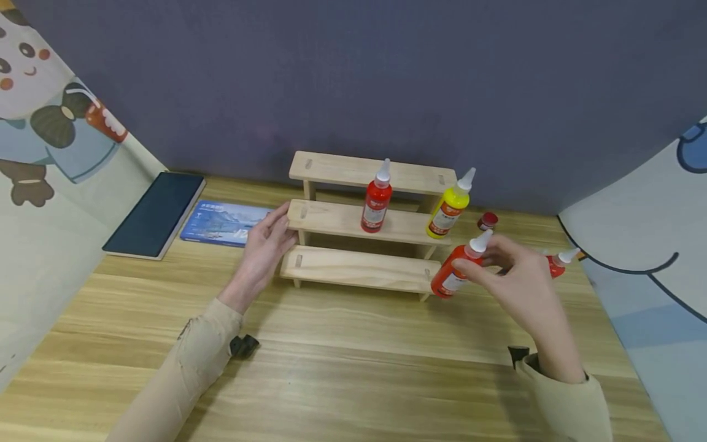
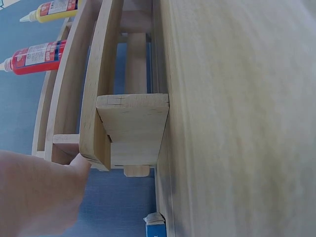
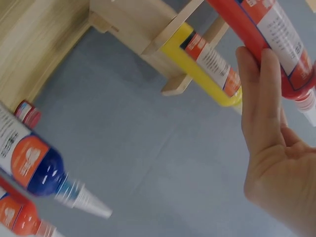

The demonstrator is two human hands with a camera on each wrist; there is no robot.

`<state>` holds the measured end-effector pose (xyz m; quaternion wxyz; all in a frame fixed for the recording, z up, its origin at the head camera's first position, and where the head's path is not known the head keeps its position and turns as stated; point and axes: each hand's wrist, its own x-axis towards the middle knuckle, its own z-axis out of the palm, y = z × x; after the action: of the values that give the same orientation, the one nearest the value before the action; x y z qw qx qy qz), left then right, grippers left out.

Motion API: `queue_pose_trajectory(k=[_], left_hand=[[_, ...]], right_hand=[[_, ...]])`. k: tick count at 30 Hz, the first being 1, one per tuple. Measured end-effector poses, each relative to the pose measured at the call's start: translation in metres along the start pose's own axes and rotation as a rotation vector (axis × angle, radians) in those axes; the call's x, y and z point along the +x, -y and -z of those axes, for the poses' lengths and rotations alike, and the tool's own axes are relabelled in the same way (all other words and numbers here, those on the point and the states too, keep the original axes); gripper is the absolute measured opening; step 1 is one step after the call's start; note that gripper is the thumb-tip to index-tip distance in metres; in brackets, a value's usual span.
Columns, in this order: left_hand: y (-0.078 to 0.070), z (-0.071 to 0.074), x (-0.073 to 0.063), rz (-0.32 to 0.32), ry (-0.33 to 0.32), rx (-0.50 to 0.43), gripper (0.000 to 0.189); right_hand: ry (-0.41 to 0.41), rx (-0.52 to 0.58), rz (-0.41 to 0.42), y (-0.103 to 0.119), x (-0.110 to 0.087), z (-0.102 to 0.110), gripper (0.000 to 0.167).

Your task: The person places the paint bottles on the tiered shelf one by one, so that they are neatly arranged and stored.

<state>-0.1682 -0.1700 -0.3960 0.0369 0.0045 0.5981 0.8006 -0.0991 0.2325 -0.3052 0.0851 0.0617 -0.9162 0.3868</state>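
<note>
My right hand (image 1: 519, 282) pinches a red squeeze bottle (image 1: 450, 279) with a white nozzle, held tilted at the right end of the lowest step. At the left end of the three-step wooden display stand (image 1: 353, 267), my left hand (image 1: 265, 245) grips the end of the middle step; part of its fingers is hidden behind the wood. On the middle step stand another red bottle (image 1: 375, 205), near the centre, and a yellow bottle (image 1: 448, 212) at the right end. The right wrist view also shows the held bottle's label (image 3: 281, 37) above my fingers.
Right of the stand are a small red-lidded jar (image 1: 488, 221) and a red bottle (image 1: 556, 263), partly behind my right hand. A blue bottle (image 3: 37, 158) shows in the right wrist view. A dark tablet-like slab (image 1: 154, 215) and a blue picture box (image 1: 223, 222) lie left.
</note>
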Motion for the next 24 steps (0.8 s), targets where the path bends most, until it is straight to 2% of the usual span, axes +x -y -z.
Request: queue_pose_trajectory(k=[5, 12, 18, 24], left_hand=[[-0.001, -0.001, 0.0, -0.004, 0.0, 0.004, 0.054], [-0.001, -0.001, 0.0, 0.001, -0.012, -0.002, 0.054], [-0.001, 0.0, 0.0, 0.002, -0.012, -0.005, 0.054], [-0.001, 0.0, 0.0, 0.005, -0.016, -0.005, 0.054]], right_hand=[[0.004, 0.046, 0.014, 0.011, 0.004, -0.01, 0.034], [0.018, 0.037, 0.038, 0.032, 0.011, -0.026, 0.039], [0.037, 0.101, 0.06, 0.05, 0.018, -0.039, 0.038], [0.047, 0.115, 0.12, 0.067, 0.027, -0.051, 0.034]])
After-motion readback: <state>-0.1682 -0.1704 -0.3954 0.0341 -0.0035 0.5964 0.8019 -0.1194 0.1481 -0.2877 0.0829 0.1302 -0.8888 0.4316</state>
